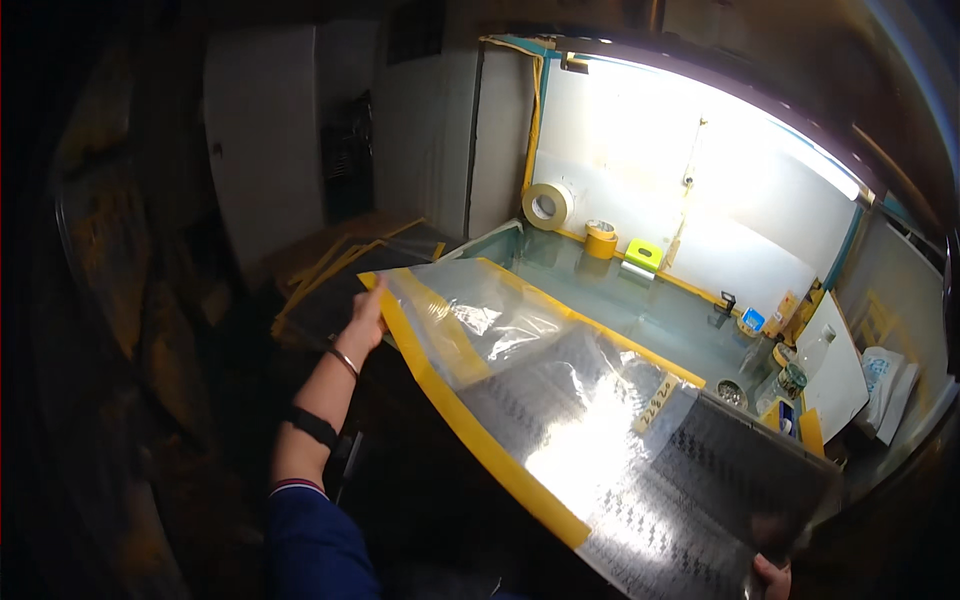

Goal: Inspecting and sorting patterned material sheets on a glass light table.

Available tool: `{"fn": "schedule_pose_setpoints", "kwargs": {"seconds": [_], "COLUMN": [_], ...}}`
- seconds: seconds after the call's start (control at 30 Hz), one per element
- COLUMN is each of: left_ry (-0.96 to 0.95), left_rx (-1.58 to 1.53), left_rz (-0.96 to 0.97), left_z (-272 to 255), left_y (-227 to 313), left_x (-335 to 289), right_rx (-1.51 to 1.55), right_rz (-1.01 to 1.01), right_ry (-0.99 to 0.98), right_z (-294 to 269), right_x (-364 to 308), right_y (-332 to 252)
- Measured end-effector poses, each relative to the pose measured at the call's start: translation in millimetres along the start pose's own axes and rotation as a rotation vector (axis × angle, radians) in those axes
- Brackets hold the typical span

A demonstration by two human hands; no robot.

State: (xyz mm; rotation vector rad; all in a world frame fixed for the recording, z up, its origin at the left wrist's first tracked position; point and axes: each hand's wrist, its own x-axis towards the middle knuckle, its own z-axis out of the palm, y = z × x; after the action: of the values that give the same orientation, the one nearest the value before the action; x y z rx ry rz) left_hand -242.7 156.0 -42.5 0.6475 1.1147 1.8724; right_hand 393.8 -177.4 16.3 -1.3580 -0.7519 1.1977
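A large film sheet (520, 400), part clear and part dark with a fine pattern, spans the space between my hands. Yellow tape borders its near left edge and far edge, and a small pale label sits on its right half. My left hand (368, 318) pinches the yellow-taped corner at the far left. At the lower right, my right hand (772, 577) grips the sheet's near edge; only a few of its fingers show. The sheet slopes over the near side of a glass-topped table (640, 312) and glares under the lamp.
Along the table's back stand a large tape roll (547, 206), yellow tape rolls (600, 240) and a green tape dispenser (643, 256). Jars (790, 380) and a white board (828, 355) crowd the right side. More yellow-edged sheets (345, 275) lie at left. A lit tube lamp (810, 155) hangs above.
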Motion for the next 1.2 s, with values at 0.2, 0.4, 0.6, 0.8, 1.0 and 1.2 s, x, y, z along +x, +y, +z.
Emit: {"fn": "schedule_pose_setpoints", "kwargs": {"seconds": [0.2,0.4,0.6,0.8,1.0,1.2], "left_ry": [-0.375,-0.056,0.189,0.002,-0.122,-0.235], "left_rx": [0.570,0.302,0.119,0.305,0.378,0.372], "left_rz": [-0.272,0.056,0.072,-0.036,-0.076,-0.082], "left_z": [39,12,-2,20,58,81], "left_y": [-5,5,23,-10,-32,-39], "left_x": [-137,-69,44,20,-27,-70], "right_rx": [0.116,0.124,0.123,0.155,0.165,0.182], "right_rz": [-0.242,-0.294,-0.270,-0.255,-0.246,-0.229], "right_ry": [0.114,0.195,0.369,0.452,0.467,0.443], "right_z": [18,-1,-47,-50,-45,-47], "right_x": [18,-8,-67,-84,-82,-72], "right_y": [17,7,9,20,29,30]}}
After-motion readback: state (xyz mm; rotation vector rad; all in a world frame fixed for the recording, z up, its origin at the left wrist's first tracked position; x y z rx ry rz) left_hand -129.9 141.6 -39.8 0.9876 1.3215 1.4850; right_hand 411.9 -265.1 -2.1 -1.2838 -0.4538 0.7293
